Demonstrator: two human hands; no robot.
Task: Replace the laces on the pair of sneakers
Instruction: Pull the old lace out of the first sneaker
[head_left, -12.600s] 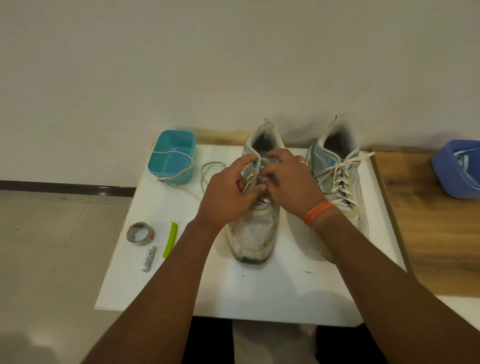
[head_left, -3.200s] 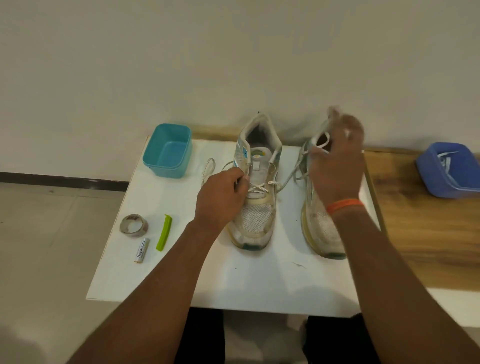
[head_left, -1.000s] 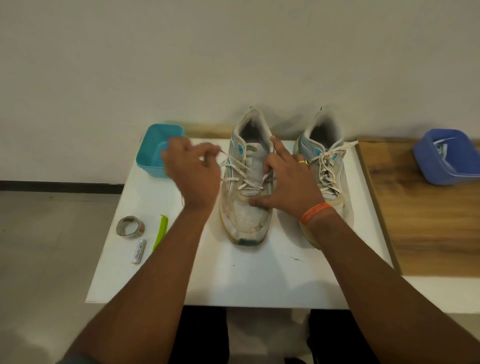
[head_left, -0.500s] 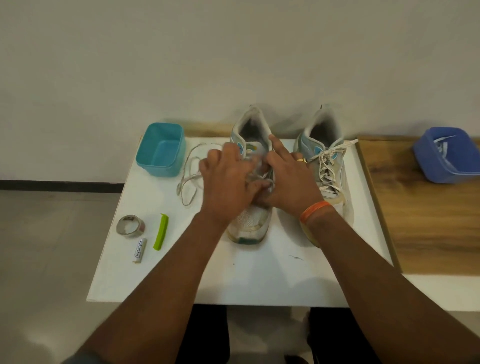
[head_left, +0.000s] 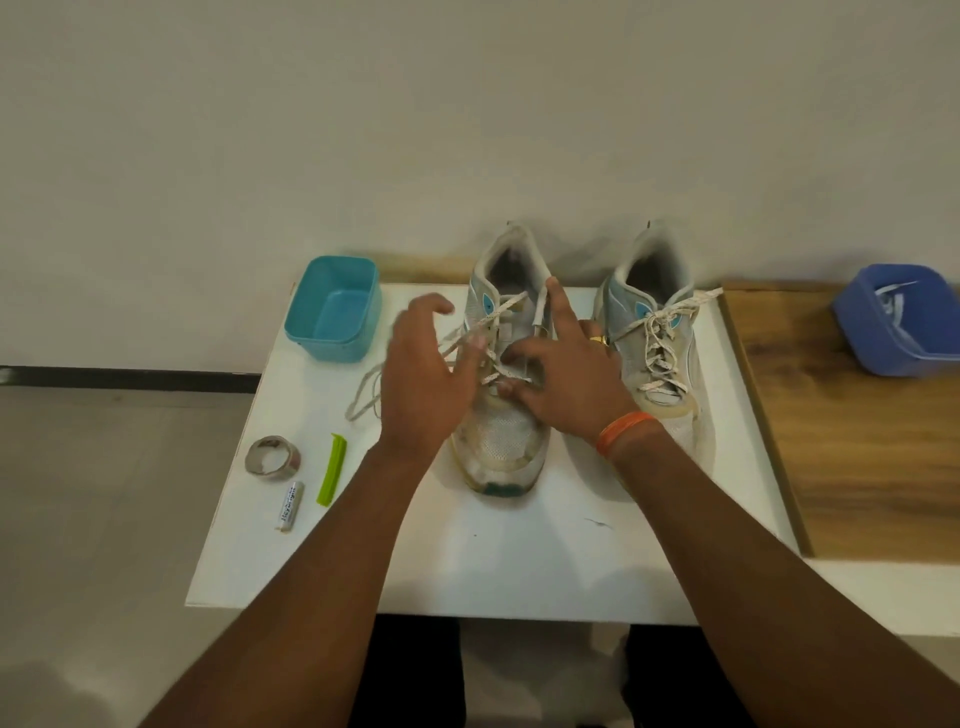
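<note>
A white table (head_left: 519, 561) stands against the wall, with a wooden top (head_left: 857, 415) adjoining on the right that carries a blue tub (head_left: 898, 322). Two worn sneakers sit toes toward the person: the left sneaker (head_left: 501, 447) half-laced, the right sneaker (head_left: 654, 332) fully laced. The left hand (head_left: 423, 384) hovers over the loose lace (head_left: 363, 395), fingers spread and slightly blurred, gripping nothing I can make out. The right hand (head_left: 566, 374) rests on the left sneaker, forefinger straight, other fingers relaxed, covering the eyelets. A teal tub (head_left: 335, 306) stands at the far left corner; near the left edge lie a tape roll (head_left: 272, 457), a green clip (head_left: 332, 470) and a small white tube (head_left: 290, 505).
</note>
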